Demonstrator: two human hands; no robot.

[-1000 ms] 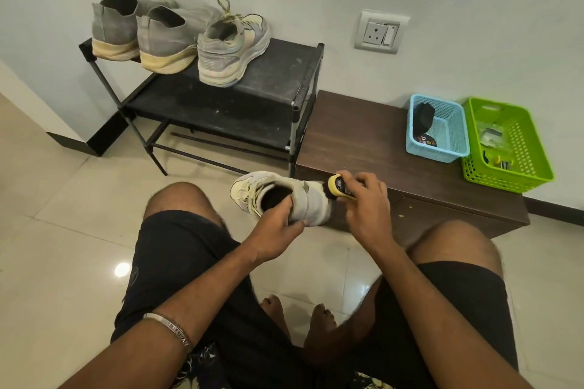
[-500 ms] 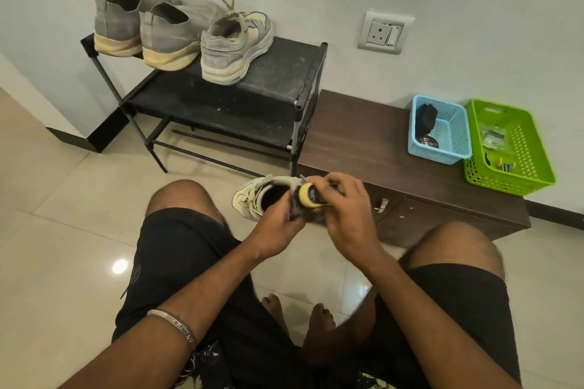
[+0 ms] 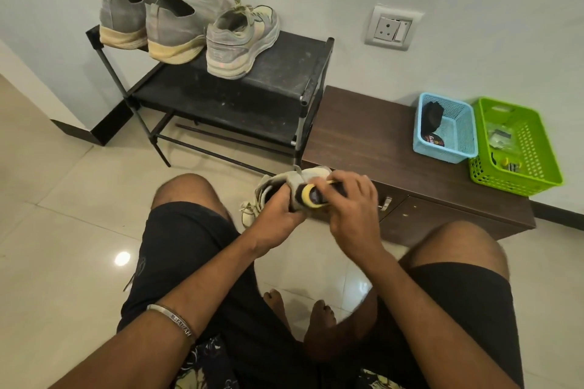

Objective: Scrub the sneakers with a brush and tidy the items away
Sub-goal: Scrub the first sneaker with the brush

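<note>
A pale cream sneaker [image 3: 268,191] hangs in the air between my knees, its opening facing me. My left hand [image 3: 278,214] grips it at the heel, fingers curled over the rim. A yellow and black brush [image 3: 313,195] lies against the sneaker's heel, gripped by my right hand [image 3: 350,202], whose fingers wrap over its top. Most of the sneaker's toe is hidden behind both hands. Its matching sneaker [image 3: 240,40] stands on the black shoe rack [image 3: 284,72].
Two grey high-top shoes [image 3: 151,21] stand on the rack's left end. A brown low cabinet [image 3: 379,142] bears a blue basket [image 3: 458,148] with a dark item and a green basket [image 3: 537,173] with small things. Tiled floor lies to the left.
My right hand has drawn the brush from the sneaker's far side back over its heel toward me. The sneaker has tipped slightly in my left hand.
</note>
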